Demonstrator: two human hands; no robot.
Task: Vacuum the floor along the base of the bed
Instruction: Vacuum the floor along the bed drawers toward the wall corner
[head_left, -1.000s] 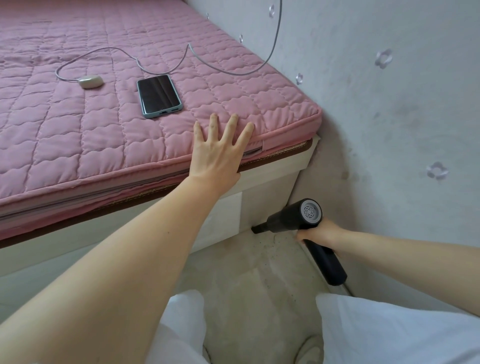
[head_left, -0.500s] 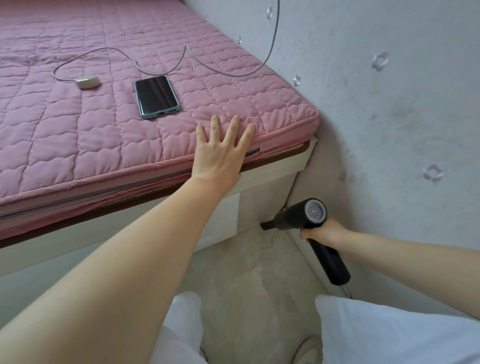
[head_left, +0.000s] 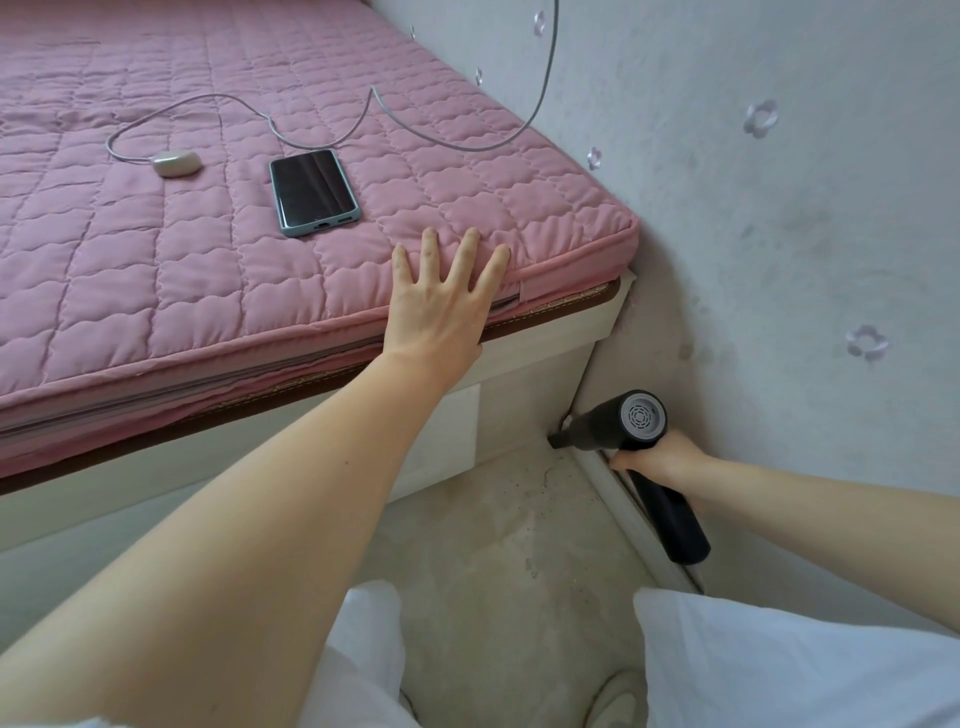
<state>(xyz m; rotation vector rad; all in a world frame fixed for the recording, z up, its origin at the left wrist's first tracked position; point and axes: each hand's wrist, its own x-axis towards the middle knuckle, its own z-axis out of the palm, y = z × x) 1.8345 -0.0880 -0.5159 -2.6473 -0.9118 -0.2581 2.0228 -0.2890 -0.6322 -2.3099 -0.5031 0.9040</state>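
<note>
A bed with a pink quilted mattress on a white base fills the left and upper view. My left hand lies flat on the mattress edge near its corner, fingers spread. My right hand grips the handle of a black handheld vacuum. Its nozzle points left into the corner where the bed base meets the grey wall, just above the beige floor. Dark specks lie on the floor below the nozzle.
A phone lies face up on the mattress, beside a small white device with a cable looping up the wall. A skirting strip runs along the wall. My white-clad knees sit at the bottom.
The vacuum and my right hand have moved to the right along the bed base, from the front panel into the wall corner. My left hand has stayed on the mattress edge.
</note>
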